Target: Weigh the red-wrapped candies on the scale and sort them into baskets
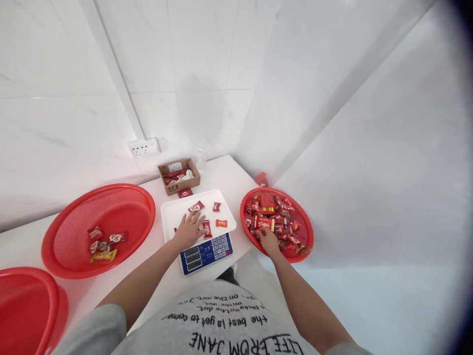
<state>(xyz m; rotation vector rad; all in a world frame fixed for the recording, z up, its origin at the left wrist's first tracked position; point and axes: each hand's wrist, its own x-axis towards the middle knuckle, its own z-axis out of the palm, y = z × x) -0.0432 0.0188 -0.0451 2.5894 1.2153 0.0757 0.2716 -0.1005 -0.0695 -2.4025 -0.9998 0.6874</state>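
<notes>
My left hand [189, 229] lies flat, fingers spread, on the white pan of a blue electronic scale [173, 209]; several red wrapped candies [220, 223] lie on the pan around it. My right hand [268, 240] reaches into the red basket [306, 246] on the right, which is heaped with red candy packets [275, 217]; its fingers curl down among the packets and what they hold is hidden. The scale's keypad and displays [207, 252] face me.
A large red mesh basket [121, 197] at left holds a few candies [103, 242]. Another red basket [25, 305] sits at the lower left corner. A small cardboard box [179, 176] stands behind the scale. A wall socket [143, 147] and tiled wall lie beyond.
</notes>
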